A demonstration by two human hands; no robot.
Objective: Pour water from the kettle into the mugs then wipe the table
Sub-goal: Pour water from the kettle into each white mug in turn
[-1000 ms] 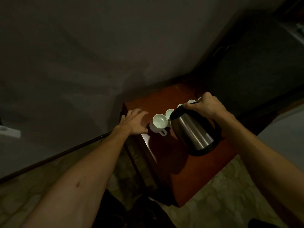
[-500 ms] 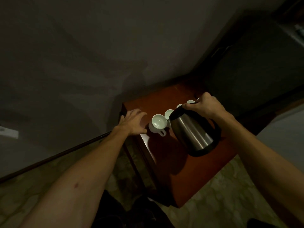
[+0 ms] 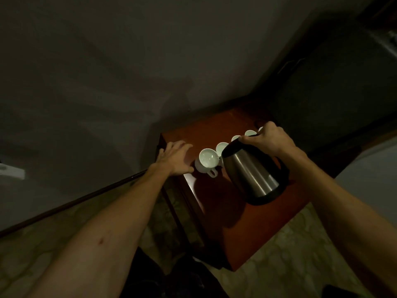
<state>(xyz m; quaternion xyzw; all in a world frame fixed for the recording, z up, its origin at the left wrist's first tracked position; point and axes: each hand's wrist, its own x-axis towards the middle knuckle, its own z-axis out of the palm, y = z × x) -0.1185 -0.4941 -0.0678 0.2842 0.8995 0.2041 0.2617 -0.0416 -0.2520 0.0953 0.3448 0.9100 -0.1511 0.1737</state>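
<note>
From my headcam both bare forearms are stretched forward. My left hand point(image 3: 175, 158) is flat, palm down, fingers spread and pretty much straight, thumb sticking out to the side. My right hand point(image 3: 269, 139) is curled tight in a grip, knuckles up, wrist bent downward.

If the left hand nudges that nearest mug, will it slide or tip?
The mug looks like glazed ceramic on a smooth table, so it would probably slide, not tip. Low and wide, it seems stable. The kettle is pouring into it, so a knock may slop water.
</note>
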